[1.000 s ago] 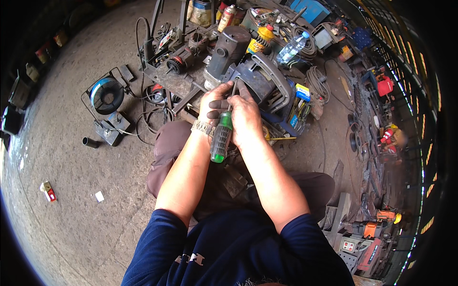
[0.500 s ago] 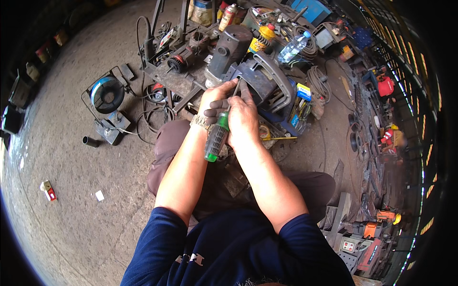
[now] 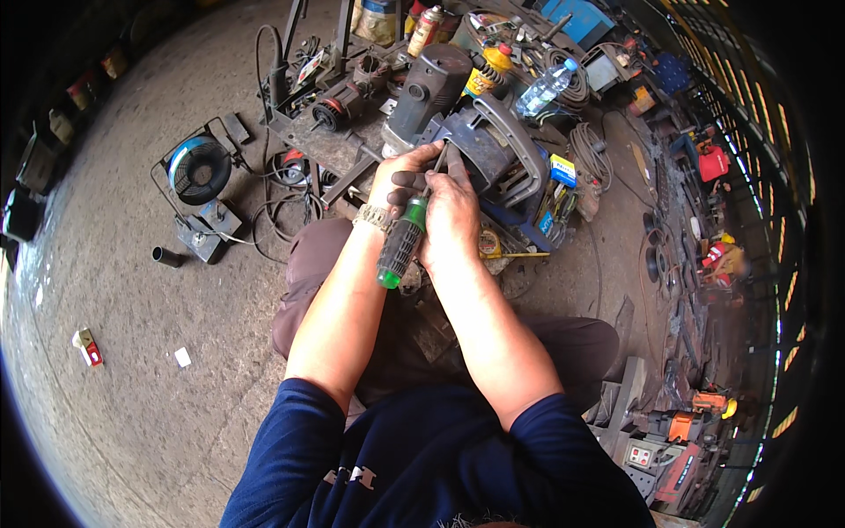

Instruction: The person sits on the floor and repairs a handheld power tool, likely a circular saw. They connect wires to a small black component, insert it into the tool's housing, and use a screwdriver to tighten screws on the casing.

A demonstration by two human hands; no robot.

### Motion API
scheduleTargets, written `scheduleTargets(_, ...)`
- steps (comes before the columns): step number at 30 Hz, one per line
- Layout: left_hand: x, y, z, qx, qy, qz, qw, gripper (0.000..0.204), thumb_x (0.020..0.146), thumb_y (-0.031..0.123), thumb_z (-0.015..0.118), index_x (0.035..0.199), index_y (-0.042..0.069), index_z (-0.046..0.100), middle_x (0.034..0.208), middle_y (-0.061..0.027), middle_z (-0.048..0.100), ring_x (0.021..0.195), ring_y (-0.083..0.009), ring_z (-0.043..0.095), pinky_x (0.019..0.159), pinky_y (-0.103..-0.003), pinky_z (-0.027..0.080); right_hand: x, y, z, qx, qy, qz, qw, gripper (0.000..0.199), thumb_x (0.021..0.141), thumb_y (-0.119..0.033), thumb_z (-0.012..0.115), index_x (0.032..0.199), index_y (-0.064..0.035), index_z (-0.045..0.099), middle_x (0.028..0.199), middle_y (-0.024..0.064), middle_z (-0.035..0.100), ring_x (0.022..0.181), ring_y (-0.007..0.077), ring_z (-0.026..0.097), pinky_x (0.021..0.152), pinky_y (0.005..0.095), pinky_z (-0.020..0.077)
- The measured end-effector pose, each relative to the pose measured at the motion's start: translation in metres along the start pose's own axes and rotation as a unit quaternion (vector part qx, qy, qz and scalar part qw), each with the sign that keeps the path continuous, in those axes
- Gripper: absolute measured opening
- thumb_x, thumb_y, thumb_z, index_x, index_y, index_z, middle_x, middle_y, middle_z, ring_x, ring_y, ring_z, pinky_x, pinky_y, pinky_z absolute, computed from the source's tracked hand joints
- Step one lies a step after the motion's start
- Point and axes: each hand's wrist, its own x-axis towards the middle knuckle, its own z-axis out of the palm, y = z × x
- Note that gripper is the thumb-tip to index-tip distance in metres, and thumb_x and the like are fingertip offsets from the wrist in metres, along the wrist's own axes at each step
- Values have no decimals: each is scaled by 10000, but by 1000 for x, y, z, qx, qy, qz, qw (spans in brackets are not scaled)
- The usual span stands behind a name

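Observation:
In my right hand [image 3: 451, 216] is a screwdriver [image 3: 400, 247] with a green and black handle, its butt pointing back toward me. The thin shaft runs up to the side of a dark blue-grey power tool [image 3: 482, 151] with a loop handle and an upright motor housing. My left hand [image 3: 407, 170] is closed beside the shaft, its fingertips at the tool's casing and around the screwdriver's front part. Dark smudges cover the fingers. Where the screwdriver's tip meets the casing is hidden by the fingers.
Left of the tool, a metal stand [image 3: 330, 145] bears motor parts. A small fan [image 3: 200, 172] stands on the floor. Behind are a yellow bottle [image 3: 487, 73], a water bottle [image 3: 546, 88] and a spray can [image 3: 426, 31]. A tape measure [image 3: 489, 243] and small boxes [image 3: 562, 172] lie nearby.
The screwdriver's handle has turned a little, its butt end now slightly farther from me. Both hands stay at the same spot on the power tool.

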Motion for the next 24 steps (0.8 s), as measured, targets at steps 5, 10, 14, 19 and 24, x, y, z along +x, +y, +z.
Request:
scheduleTargets(5,-6,6,-7,116,131,96,980,273,996,310,681,904,53,673,524,32,545,301,-77,392,268,-258,268,7,9,-5,37,-20,-5,999,579,1048,-57,355,1608,-145,236,856,125,670,559,190,610,509,328,535)
scheduleTargets(10,-66,3,-1,143,286,295,900,303,1042,322,601,844,96,566,620,42,489,435,-83,404,402,-260,316,2,21,2,37,17,-44,998,548,1089,-111,355,1618,-178,229,942,146,659,574,201,593,513,350,541)
scheduleTargets(14,-133,-24,-13,216,281,296,887,347,1060,423,561,867,136,587,682,64,499,539,-54,429,463,-239,302,6,23,4,103,30,-43,993,592,1090,-99,397,1630,-210,181,864,149,643,543,219,621,470,364,541)
scheduleTargets(19,-161,-38,6,102,128,66,984,574,1033,621,455,1033,79,644,645,-27,520,476,-123,409,457,-247,294,7,31,1,111,13,-71,991,588,1087,-102,387,1631,-200,187,919,177,662,567,232,629,495,372,547)
scheduleTargets(24,-158,-38,2,78,108,63,989,492,1053,524,478,1041,60,642,604,-30,491,430,-113,362,441,-248,292,10,32,-5,94,-10,-59,994,601,1091,-105,373,1635,-196,135,1007,204,705,599,244,653,530,382,570)
